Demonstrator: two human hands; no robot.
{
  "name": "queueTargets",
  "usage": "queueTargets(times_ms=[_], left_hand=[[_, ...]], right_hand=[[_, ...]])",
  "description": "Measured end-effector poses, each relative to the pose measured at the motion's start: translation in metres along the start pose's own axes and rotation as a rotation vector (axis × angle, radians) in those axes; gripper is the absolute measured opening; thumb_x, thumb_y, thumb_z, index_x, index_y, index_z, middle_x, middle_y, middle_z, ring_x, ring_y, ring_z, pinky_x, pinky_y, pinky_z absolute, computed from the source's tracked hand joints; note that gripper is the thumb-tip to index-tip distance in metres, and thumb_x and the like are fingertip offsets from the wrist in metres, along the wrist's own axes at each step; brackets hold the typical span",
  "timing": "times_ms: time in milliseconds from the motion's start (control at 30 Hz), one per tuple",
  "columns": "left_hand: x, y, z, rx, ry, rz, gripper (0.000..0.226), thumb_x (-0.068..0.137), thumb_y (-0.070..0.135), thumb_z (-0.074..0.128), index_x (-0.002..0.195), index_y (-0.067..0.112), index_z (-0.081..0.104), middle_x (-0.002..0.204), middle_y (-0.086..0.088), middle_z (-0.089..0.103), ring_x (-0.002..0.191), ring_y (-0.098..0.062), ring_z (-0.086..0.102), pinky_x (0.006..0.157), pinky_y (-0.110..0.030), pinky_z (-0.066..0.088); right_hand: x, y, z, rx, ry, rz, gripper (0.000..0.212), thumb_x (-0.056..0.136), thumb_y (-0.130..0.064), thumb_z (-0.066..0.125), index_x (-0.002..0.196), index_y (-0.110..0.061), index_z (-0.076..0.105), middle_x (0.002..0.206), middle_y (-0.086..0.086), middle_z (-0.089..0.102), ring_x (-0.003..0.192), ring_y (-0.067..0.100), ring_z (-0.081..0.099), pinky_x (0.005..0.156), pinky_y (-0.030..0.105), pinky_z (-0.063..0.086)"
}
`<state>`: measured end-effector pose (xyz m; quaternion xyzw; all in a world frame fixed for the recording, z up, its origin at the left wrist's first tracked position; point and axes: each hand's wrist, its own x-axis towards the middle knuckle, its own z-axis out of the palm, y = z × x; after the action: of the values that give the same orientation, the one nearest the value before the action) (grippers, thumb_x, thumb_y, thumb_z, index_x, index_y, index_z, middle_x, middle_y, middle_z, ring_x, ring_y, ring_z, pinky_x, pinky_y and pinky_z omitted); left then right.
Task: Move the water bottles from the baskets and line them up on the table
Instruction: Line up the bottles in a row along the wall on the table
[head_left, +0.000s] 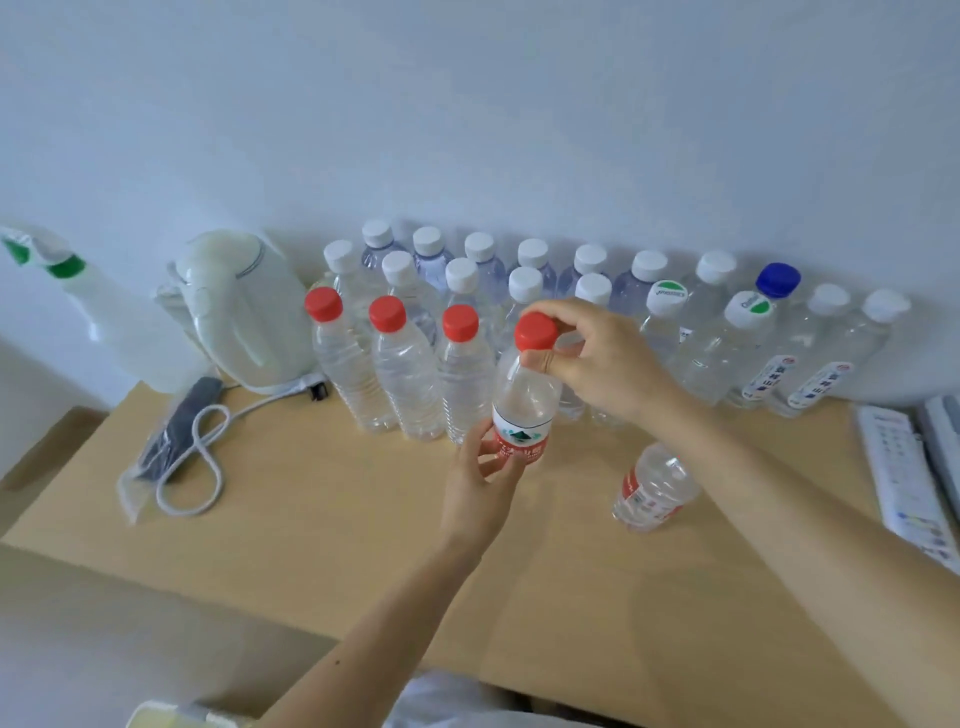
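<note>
A red-capped water bottle (524, 395) with a red and white label stands upright at the right end of a front row of three red-capped bottles (395, 374). My left hand (483, 478) grips its label from below. My right hand (597, 358) pinches its red cap from the right. Behind stand rows of several white-capped bottles (462, 291) against the wall. Another red-labelled bottle (654, 488) stands alone on the wooden table (311, 545), partly hidden under my right forearm. No basket is clearly visible.
A white electric kettle (244, 312) with its cord (202, 462) stands at the back left, next to a spray bottle (88, 306) with green parts. A bagged dark item (171, 441) lies by the cord. White papers or remotes (904, 483) lie at the right edge.
</note>
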<state>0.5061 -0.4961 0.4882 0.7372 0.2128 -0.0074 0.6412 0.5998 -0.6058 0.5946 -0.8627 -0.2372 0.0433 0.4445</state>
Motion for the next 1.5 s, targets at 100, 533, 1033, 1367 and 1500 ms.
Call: queueTargets(times_ms=[100,533,1033,1367,1500], left_hand=[[0.015,-0.003,-0.001,-0.032,-0.089,-0.043,0.032,0.089,0.016,0.055,0.110,0.039,0.045,0.100,0.017,0.053,0.094,-0.005,0.055,0.071,-0.016,0.044],[0.031,-0.005,0.005,-0.161,-0.063,-0.145,0.029,0.091,0.011,0.053,0.114,0.028,0.050,0.103,0.012,0.057,0.093,-0.002,0.056,0.092,-0.033,0.046],[-0.008,-0.006,0.037,-0.030,-0.153,-0.078,0.053,0.091,0.013,0.049,0.137,0.032,0.031,0.130,0.014,0.043,0.105,-0.009,0.055,0.087,-0.027,0.043],[-0.039,-0.016,0.085,0.230,-0.344,0.051,0.050,0.087,0.016,0.059,0.133,0.021,0.039,0.137,0.003,0.035,0.119,-0.016,0.045,0.101,-0.035,0.041],[-0.040,-0.022,0.089,0.293,-0.342,0.097,0.056,0.083,0.012,0.063,0.133,0.019,0.038,0.136,0.001,0.037,0.123,-0.018,0.043,0.104,-0.035,0.039]], right_hand=[[0.010,0.007,0.005,-0.002,0.021,0.063,0.037,0.077,-0.019,0.072,0.113,-0.019,0.062,0.110,-0.004,0.064,0.098,0.013,0.056,0.090,0.026,0.046],[0.014,0.024,0.024,0.040,0.092,0.077,0.037,0.075,-0.014,0.074,0.110,-0.015,0.062,0.099,-0.002,0.063,0.100,0.022,0.059,0.092,0.045,0.049],[-0.032,0.024,-0.043,-0.185,-0.115,0.175,0.035,0.086,-0.023,0.063,0.121,-0.021,0.058,0.122,-0.007,0.060,0.112,0.005,0.054,0.097,0.023,0.043],[-0.090,0.054,-0.063,-0.549,-0.269,0.186,0.041,0.080,-0.022,0.065,0.120,-0.029,0.057,0.122,-0.006,0.055,0.110,0.013,0.051,0.086,0.024,0.039],[-0.092,0.058,-0.061,-0.521,-0.218,0.144,0.031,0.080,-0.018,0.064,0.110,-0.023,0.063,0.111,-0.001,0.063,0.103,0.016,0.054,0.086,0.029,0.043]])
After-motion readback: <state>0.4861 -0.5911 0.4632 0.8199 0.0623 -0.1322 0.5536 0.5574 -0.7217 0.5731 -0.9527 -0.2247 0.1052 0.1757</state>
